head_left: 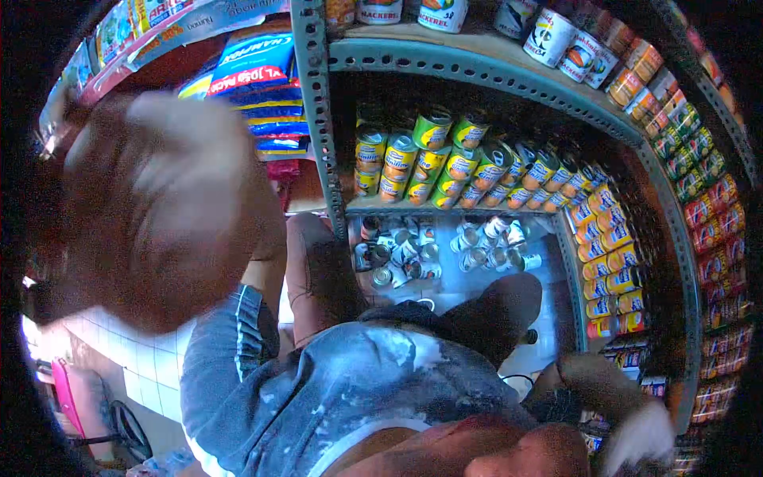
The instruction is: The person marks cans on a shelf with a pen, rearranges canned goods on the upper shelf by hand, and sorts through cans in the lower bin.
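So the big thing here is the metal shelving (477, 71), curving from just beside the left hand round to above the right. The left hand (163, 207) is up close and badly blurred; can't tell if it's open, closed or gripping anything. Right of it, past the upright, are stacked green-and-yellow cans (431, 131), with more yellow cans (612, 254) beyond and above the right hand. Below the green-and-yellow stack, between the two hands, loose cans (405, 250) sit jumbled in two clusters past the person's knees. Nearest the left hand are blue packets (254, 60), piled flat just behind it. The right hand (640, 437) is low on the other side, also smeared, with a dark wristband (556, 404) behind it. Something pale shows there, but I can't tell whether that's the hand or something held.

My take: go slow with both hands, keep the left elbow off the upright, and take any can round its body, one at a time from the top, since those stacks look easy to knock.
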`<state>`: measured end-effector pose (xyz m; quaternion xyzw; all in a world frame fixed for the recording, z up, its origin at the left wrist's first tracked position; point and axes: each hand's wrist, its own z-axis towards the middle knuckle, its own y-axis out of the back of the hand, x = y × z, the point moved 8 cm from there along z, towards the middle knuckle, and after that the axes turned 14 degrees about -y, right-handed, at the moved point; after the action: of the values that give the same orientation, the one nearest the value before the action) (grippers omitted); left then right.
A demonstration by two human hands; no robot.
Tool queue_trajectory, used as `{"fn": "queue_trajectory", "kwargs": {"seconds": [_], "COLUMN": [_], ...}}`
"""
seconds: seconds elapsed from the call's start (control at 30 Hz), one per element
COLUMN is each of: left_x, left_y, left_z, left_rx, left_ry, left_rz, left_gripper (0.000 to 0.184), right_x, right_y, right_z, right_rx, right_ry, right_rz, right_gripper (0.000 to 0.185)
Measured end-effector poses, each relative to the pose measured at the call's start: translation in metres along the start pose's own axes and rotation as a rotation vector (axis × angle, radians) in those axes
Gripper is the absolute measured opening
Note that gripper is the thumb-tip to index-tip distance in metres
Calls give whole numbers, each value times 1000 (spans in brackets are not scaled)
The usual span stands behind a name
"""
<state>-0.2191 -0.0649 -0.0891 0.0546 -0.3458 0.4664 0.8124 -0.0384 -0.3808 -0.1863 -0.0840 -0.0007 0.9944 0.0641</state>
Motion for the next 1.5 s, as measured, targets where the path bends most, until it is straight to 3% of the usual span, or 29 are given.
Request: {"fn": "queue_trajectory", "kwargs": {"seconds": [0.07,0.13,0.23,0.27,0.33,0.37,0.4,0.47,0.5,0.53,0.6,0.67,0.7,0.73,0.8,0.83,0.87,0.93,1.0,1.07,1.2,1.27,1.4,1.5], "left_x": [22,41,42,39,27,22,16,11,13,14,21,28,30,32,40,44,47,51,57,56,55,52,47,46], "left_y": [8,14,23,25,35,40,39,41,39,36,29,25,23,24,27,27,26,20,21,17,14,10,9,12], "left_z": [-14,-33,-81,-96,-138,-158,-166,-178,-177,-176,-162,-151,-146,-147,-153,-157,-164,-171,-185,-182,-180,-177,-183,-191], "left_rx": [-134,-123,280,283,407,363,487,509,529,551,601,614,643,642,617,595,556,558,441,491,517,555,635,611], "left_ry": [41,92,198,241,411,476,514,483,440,401,352,283,269,267,320,356,416,490,506,440,379,375,402,386], "left_rz": [89,222,625,677,801,751,814,804,782,756,750,769,777,790,798,775,750,751,639,711,720,742,756,716], "left_gripper": [42,41,54,50,62,65,67,67,66,65,63,63,66,66,70,73,73,76,79,82,82,87,92,84], "right_x": [-11,-24,-47,-59,-98,-118,-120,-125,-133,-139,-147,-140,-153,-125,-104,-102,-103,-90,-99,-106,-125,-113,-122,-135], "right_y": [-17,-45,-114,-148,-227,-268,-289,-329,-350,-366,-397,-407,-408,-396,-400,-389,-391,-400,-398,-394,-419,-435,-434,-441], "right_z": [36,73,128,145,155,150,159,175,178,173,147,126,100,99,85,83,83,81,83,94,88,83,89,98], "right_rx": [-37,-44,70,190,582,747,812,798,718,527,523,527,398,555,725,641,644,794,695,590,589,728,569,506], "right_ry": [98,182,233,165,-244,-411,-543,-655,-638,-766,-970,-975,-1216,-1218,-1213,-1329,-1324,-1259,-1205,-1171,-1408,-1514,-1451,-1512], "right_rz": [32,81,171,194,220,399,496,666,736,914,1297,1612,1209,1281,1462,1212,1210,1497,1425,1356,1294,1377,1217,1149], "right_gripper": [14,14,15,15,19,30,36,45,48,52,54,49,44,53,54,55,55,57,65,71,68,67,71,80]}}
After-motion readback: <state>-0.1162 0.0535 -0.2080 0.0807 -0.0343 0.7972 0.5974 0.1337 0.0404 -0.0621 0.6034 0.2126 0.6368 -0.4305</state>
